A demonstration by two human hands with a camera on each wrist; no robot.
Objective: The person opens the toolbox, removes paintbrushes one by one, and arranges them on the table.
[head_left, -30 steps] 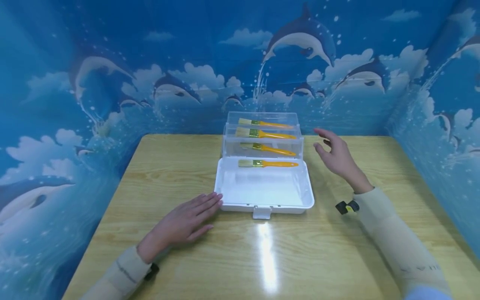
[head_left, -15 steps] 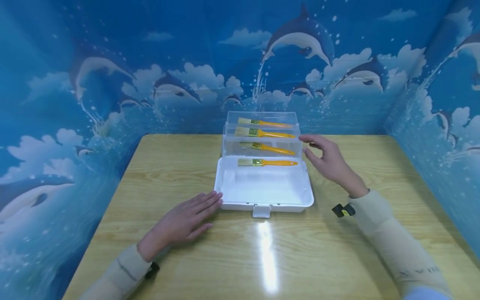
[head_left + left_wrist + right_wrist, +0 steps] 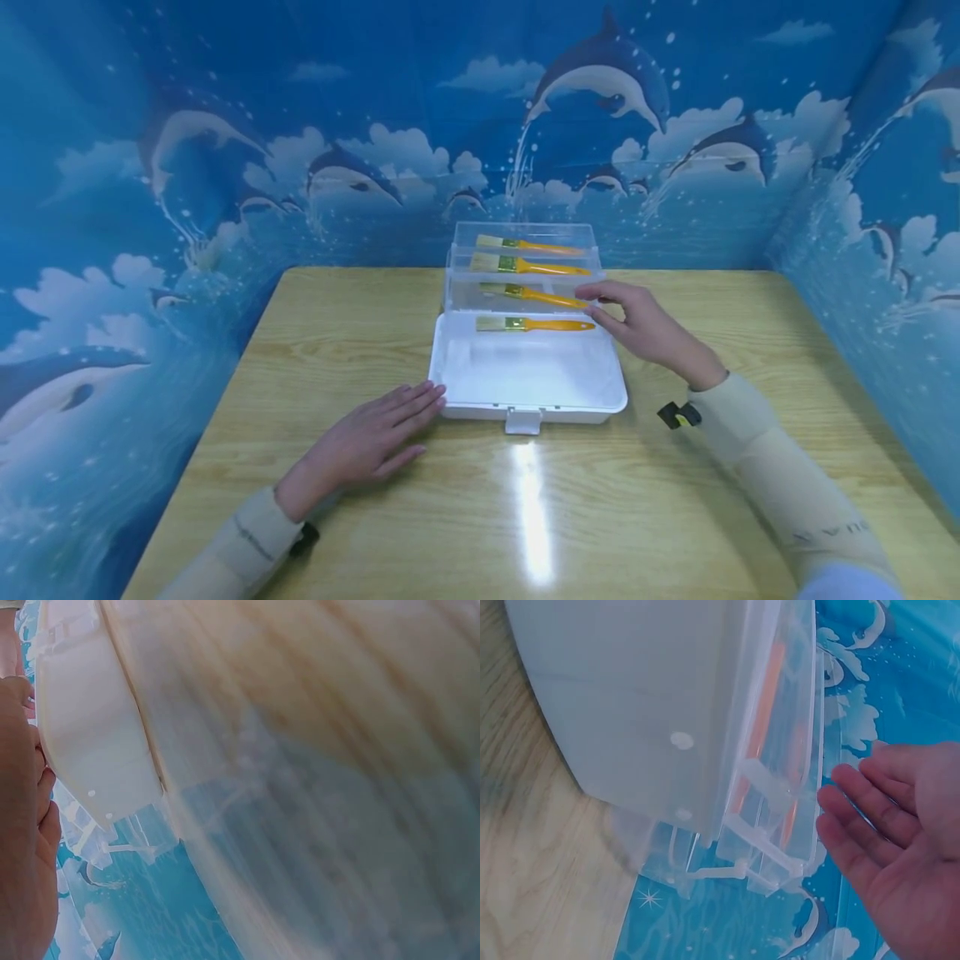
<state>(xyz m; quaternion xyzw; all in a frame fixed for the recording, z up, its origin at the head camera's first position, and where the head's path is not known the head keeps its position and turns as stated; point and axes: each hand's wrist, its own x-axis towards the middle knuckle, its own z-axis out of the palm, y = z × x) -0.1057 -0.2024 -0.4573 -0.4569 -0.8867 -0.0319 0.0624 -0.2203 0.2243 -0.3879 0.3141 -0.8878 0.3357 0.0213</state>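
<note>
A white plastic case (image 3: 528, 379) stands unfolded on the table, with clear tiered trays (image 3: 465, 297) raised at its back. Flat paintbrushes with orange handles lie in it: one paintbrush (image 3: 534, 325) along the back of the white base, another paintbrush (image 3: 532, 296) in the lowest clear tray, and more above. My right hand (image 3: 645, 325) reaches in from the right, thumb and forefinger apart at the handle end of the lowest-tray brush. In the right wrist view its other fingers (image 3: 862, 832) extend loosely. My left hand (image 3: 367, 442) lies flat, straight fingertips at the case's front left corner.
A wider paintbrush (image 3: 528, 265) lies in the middle tray and a slim paintbrush (image 3: 528, 245) in the top one. The case's latch (image 3: 522, 421) hangs at the front. Dolphin-print sheeting (image 3: 375, 125) surrounds the wooden table (image 3: 337, 333) at the back and sides.
My right hand has moved left and slightly down, from beside the trays to the handle end of the lowest-tray paintbrush. The left hand and the brushes have stayed put.
</note>
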